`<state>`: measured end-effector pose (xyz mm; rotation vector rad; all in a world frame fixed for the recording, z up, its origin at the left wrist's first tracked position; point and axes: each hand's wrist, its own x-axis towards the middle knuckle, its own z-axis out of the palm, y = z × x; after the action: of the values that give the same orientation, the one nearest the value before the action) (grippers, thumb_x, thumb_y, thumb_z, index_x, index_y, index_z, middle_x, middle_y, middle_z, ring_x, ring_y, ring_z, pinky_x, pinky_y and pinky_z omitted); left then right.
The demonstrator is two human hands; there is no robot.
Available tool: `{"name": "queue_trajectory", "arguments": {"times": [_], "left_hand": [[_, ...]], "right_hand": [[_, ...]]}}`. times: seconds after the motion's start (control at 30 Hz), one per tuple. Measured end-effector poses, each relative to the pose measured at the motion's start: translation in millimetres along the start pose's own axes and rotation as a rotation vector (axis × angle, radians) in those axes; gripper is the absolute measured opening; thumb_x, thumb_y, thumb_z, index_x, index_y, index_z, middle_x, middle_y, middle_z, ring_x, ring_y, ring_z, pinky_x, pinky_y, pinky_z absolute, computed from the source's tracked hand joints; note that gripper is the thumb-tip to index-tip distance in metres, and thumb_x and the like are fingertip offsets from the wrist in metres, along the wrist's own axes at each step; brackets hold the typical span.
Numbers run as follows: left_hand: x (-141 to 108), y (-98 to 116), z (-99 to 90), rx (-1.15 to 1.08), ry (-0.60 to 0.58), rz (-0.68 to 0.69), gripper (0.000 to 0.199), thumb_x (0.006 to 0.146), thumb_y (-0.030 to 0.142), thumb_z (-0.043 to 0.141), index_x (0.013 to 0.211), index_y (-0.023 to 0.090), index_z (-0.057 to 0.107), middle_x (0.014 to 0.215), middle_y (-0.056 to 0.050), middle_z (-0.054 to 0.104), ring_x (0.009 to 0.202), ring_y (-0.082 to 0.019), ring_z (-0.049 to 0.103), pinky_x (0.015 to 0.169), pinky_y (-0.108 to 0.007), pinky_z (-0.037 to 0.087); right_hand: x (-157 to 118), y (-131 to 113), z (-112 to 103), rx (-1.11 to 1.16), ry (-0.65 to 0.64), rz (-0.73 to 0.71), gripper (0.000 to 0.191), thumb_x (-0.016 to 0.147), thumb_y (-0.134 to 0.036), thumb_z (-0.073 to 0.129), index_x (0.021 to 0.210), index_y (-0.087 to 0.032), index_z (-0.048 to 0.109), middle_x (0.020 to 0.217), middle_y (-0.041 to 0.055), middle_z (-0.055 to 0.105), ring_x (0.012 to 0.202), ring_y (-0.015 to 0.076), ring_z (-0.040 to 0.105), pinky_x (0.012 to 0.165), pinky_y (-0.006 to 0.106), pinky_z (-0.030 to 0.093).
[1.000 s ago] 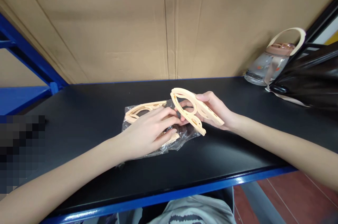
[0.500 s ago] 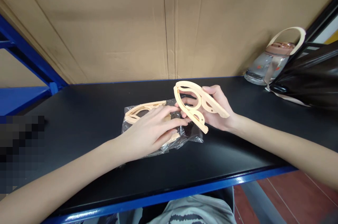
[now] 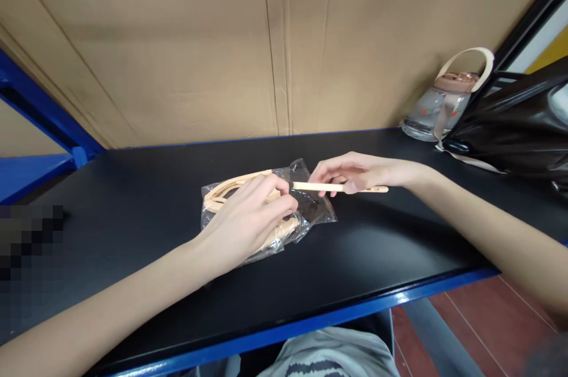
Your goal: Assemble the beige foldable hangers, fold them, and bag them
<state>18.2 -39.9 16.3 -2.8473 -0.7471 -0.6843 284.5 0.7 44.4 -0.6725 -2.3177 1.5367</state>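
Note:
My right hand holds a cream folding clothes hanger, turned edge-on just above the table, its left end close to my left hand. Fingers and thumb are closed on its middle. To the left, a clear plastic bag lies on the black table with another cream folding hanger inside. My left hand lies over this bag with curled fingers, gripping it and covering much of the hanger within.
At the back right stands a clear water bottle with a brown lid and cream handle, beside a black bag. A cardboard wall closes the back. A blue edge runs along the table front.
My right hand has turned the loose hanger from a raised, tilted pose to edge-on and lowered it toward the table. My left fingers have curled and drawn back from it.

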Motion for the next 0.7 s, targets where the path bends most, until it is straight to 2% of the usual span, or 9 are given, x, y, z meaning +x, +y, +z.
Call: {"name": "queue_trajectory", "arguments": {"times": [0.17,0.3,0.37,0.5,0.6,0.7], "left_hand": [[0,0,-0.3,0.066,0.082,0.025,0.021,0.095,0.017,0.047,0.088,0.020,0.066,0.091,-0.005,0.058,0.083,-0.018,0.051,0.074,-0.032,0.040],[-1,-3,-0.3,0.080,0.114,0.037,0.021,0.096,0.018,0.048,0.089,0.022,0.068,0.086,-0.003,0.059,0.082,-0.017,0.051,0.075,-0.033,0.040],[-1,-3,-0.1,0.063,0.127,0.033,0.022,0.096,0.019,0.048,0.088,0.022,0.068,0.085,-0.003,0.059,0.080,-0.017,0.052,0.074,-0.032,0.040],[1,-3,0.8,-0.018,0.141,0.025,0.020,0.095,0.019,0.051,0.086,0.022,0.069,0.088,-0.002,0.062,0.082,-0.015,0.055,0.074,-0.030,0.041],[2,-3,1.3,-0.004,0.159,0.021,0.018,0.094,0.019,0.053,0.085,0.023,0.069,0.091,-0.002,0.064,0.085,-0.017,0.054,0.078,-0.033,0.041],[2,-3,1.3,0.016,0.181,0.010,0.017,0.094,0.021,0.054,0.084,0.022,0.069,0.094,-0.003,0.065,0.086,-0.018,0.053,0.084,-0.037,0.040]], "right_hand": [[-4,0,-5,-0.244,-0.062,0.056,0.028,0.080,-0.029,0.061,0.104,-0.014,0.061,0.110,0.0070,0.063,0.097,0.0181,0.057,0.081,0.029,0.043],[0,1,4,-0.382,0.047,0.095,0.017,0.077,-0.022,0.063,0.092,-0.017,0.057,0.112,0.0044,0.062,0.095,0.0163,0.056,0.080,0.028,0.043],[4,0,12,-0.441,0.118,0.022,0.014,0.075,-0.020,0.063,0.084,-0.018,0.053,0.115,0.0040,0.060,0.097,0.0170,0.056,0.083,0.030,0.043],[8,-2,27,-0.635,0.271,-0.115,0.021,0.070,-0.020,0.067,0.073,-0.020,0.046,0.123,0.0066,0.055,0.105,0.0216,0.055,0.088,0.034,0.042],[8,-3,33,-0.813,0.310,-0.112,0.021,0.070,-0.023,0.066,0.074,-0.020,0.046,0.126,0.0082,0.054,0.104,0.0236,0.056,0.086,0.035,0.042],[6,-6,31,-0.880,0.309,-0.106,0.019,0.070,-0.023,0.065,0.075,-0.021,0.047,0.125,0.0089,0.054,0.103,0.0240,0.057,0.083,0.034,0.043]]}}
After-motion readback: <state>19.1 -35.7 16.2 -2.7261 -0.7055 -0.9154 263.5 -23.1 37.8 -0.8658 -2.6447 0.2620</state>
